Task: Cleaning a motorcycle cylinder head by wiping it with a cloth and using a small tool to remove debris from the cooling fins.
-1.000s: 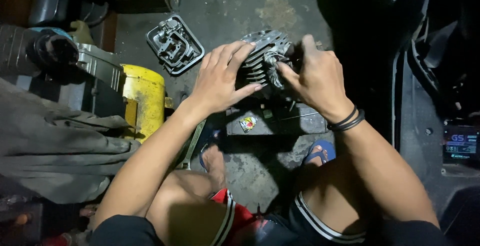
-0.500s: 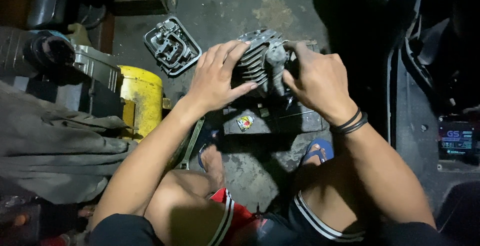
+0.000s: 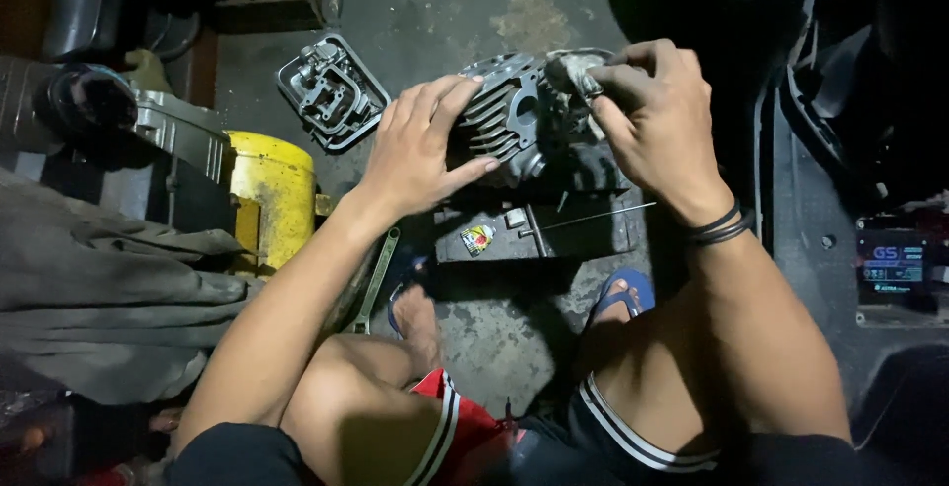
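Note:
A grey finned metal engine cylinder rests on a dark block on the concrete floor, between my feet. My left hand lies flat against the cylinder's left side, fingers spread over the fins. My right hand pinches a dirty grey rag against the cylinder's upper right edge. A black band circles my right wrist.
A grey metal engine cover lies on the floor at upper left. A yellow box and engine parts stand at left, above a grey cloth. A wrench lies by my left foot. A dark battery sits at right.
My right hand has shifted up and right along the cylinder's top edge with the rag. My left hand has stayed on the fins.

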